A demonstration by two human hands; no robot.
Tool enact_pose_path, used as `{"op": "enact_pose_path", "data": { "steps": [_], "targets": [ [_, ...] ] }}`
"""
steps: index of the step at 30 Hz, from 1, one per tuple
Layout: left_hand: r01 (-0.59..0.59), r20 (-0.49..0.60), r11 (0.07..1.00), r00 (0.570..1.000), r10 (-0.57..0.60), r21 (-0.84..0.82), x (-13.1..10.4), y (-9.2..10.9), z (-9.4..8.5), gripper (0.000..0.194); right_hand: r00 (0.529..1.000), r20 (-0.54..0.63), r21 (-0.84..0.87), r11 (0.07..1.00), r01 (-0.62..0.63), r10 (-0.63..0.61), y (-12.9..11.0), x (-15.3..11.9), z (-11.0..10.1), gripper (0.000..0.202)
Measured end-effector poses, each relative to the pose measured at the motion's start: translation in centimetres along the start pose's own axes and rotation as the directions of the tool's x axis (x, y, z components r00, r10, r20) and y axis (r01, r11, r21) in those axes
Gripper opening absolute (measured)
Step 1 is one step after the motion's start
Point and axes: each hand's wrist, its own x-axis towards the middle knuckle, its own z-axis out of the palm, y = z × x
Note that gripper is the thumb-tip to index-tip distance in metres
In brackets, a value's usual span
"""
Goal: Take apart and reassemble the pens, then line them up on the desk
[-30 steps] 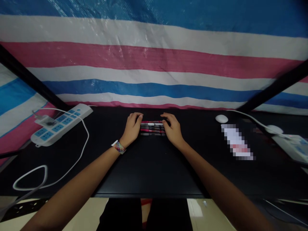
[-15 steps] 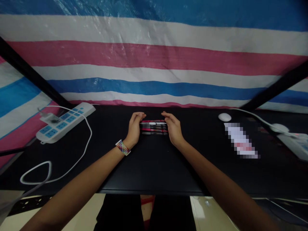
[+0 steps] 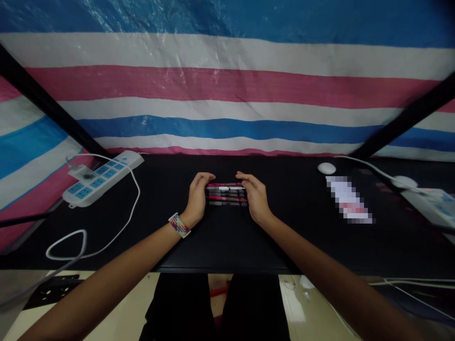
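Several slim pens [image 3: 226, 194] with red, white, clear and dark parts lie side by side on the black table, running left to right. At their left ends my left hand [image 3: 197, 196] stands on its edge, palm inward, fingers stretched and slightly curved. My right hand [image 3: 256, 195] mirrors it at the right ends, fingers stretched toward the far side. Both hands flank the row, at or touching the pen ends; exact contact is hard to make out. Around my left wrist is a multicoloured woven band [image 3: 179, 225].
A white power strip [image 3: 103, 179] with a plugged-in adapter and looping white cable [image 3: 130, 218] lies on the left. On the right are a white mouse [image 3: 326, 168], a blurred paper slip [image 3: 350, 201] and another white strip [image 3: 430, 206]. Striped sheeting [image 3: 227, 85] hangs behind the black table [image 3: 227, 251].
The view has shifted slightly. My two hands and the row of pens have come a little nearer the table's front edge, with the hands still at the pen ends.
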Motion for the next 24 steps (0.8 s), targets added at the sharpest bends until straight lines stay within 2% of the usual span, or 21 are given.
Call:
{"op": "enact_pose_path", "data": {
  "steps": [5, 9, 12, 15, 18, 20, 22, 24],
  "targets": [
    [-0.014, 0.029, 0.997, 1.000, 0.011, 0.079, -1.0, 0.2, -0.4, 0.024, 1.000, -0.013, -0.024, 1.000, 0.007, -0.007, 0.2, -0.5, -0.4, 0.022],
    [0.013, 0.065, 0.992, 0.998, -0.021, 0.125, -1.0, 0.4, -0.5, 0.022, 0.996, 0.059, -0.205, 0.976, 0.072, -0.061, 0.1, -0.3, -1.1, 0.023],
    [0.022, 0.090, 0.989, 0.995, -0.036, 0.149, -0.9, 0.8, -0.4, 0.020, 0.979, 0.150, -0.384, 0.905, 0.185, -0.137, -0.7, -0.9, -1.5, 0.025],
    [0.033, 0.093, 0.985, 0.994, -0.049, 0.167, -0.9, 1.2, -0.2, 0.019, 0.927, 0.316, -0.525, 0.776, 0.348, -0.202, -1.9, -2.7, -1.9, 0.021],
    [0.078, 0.078, 0.986, 0.993, -0.090, 0.146, -0.9, 1.4, 0.0, 0.019, 0.826, 0.498, -0.554, 0.637, 0.537, -0.264, -3.0, -4.6, -2.6, 0.018],
    [0.096, 0.060, 0.989, 0.993, -0.103, 0.113, -0.8, 1.4, 0.0, 0.019, 0.771, 0.575, -0.542, 0.579, 0.609, -0.273, -3.6, -5.4, -3.2, 0.016],
    [0.094, 0.060, 0.992, 0.993, -0.099, 0.088, -0.8, 1.3, -0.1, 0.018, 0.746, 0.611, -0.542, 0.548, 0.637, -0.263, -3.9, -5.6, -3.8, 0.017],
    [0.095, 0.061, 0.992, 0.993, -0.100, 0.081, -0.7, 1.2, -0.2, 0.017, 0.741, 0.621, -0.555, 0.524, 0.646, -0.256, -4.1, -5.6, -4.2, 0.022]
  ]
}}
